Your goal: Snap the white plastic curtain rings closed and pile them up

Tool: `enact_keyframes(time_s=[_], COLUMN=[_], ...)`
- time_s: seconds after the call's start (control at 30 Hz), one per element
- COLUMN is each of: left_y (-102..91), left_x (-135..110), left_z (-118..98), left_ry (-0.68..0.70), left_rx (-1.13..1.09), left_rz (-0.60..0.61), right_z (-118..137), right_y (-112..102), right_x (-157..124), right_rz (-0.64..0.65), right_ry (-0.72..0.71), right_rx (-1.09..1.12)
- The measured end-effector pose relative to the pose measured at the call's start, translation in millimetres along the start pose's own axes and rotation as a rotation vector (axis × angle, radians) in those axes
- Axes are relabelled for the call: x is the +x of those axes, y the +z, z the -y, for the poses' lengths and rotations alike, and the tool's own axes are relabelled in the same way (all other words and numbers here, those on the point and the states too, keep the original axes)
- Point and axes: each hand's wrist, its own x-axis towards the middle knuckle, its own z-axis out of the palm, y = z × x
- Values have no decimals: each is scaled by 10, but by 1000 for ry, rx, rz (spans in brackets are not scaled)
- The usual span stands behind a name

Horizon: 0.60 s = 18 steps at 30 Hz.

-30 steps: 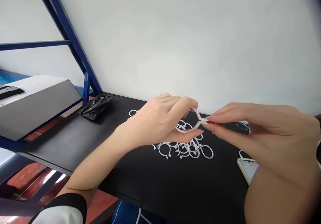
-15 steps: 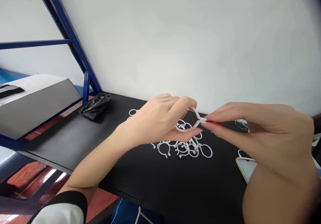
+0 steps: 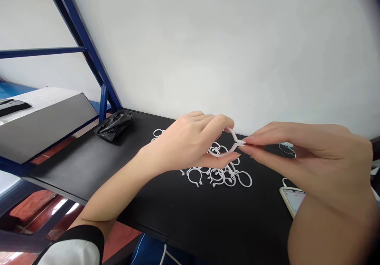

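Both hands hold one white plastic ring (image 3: 232, 143) in the air above a black table (image 3: 97, 158). My left hand (image 3: 192, 142) curls round the ring's body, thumb under and fingers over it. My right hand (image 3: 299, 154) pinches the ring's two ends between thumb and forefinger. The ring looks squeezed flat. Right below the hands, a pile of several white rings (image 3: 219, 174) lies on the table, partly hidden by my left hand.
A crumpled black plastic bag (image 3: 114, 124) lies at the table's far left. A phone (image 3: 292, 199) with a white cable rests at the right edge. A blue metal frame (image 3: 86, 47) and a second black table (image 3: 44, 122) stand at left. A white wall is behind.
Almost nothing differs: both hands keep the same hold on the ring, with only a slight shift of the view.
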Motion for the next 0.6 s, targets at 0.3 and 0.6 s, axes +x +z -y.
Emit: enact_keyframes(time_s=[0.3,0.6], left_y=[8,-4], left_x=[-1,6], left_z=[3,-5], left_ry=[5,7], left_rx=[-7,-16], left_rz=[-8,-12], right_z=[12,29], right_y=[2,12], right_x=[0,3], right_rz=[-16,-17], right_ry=[7,3], right_rx=[-31,-38])
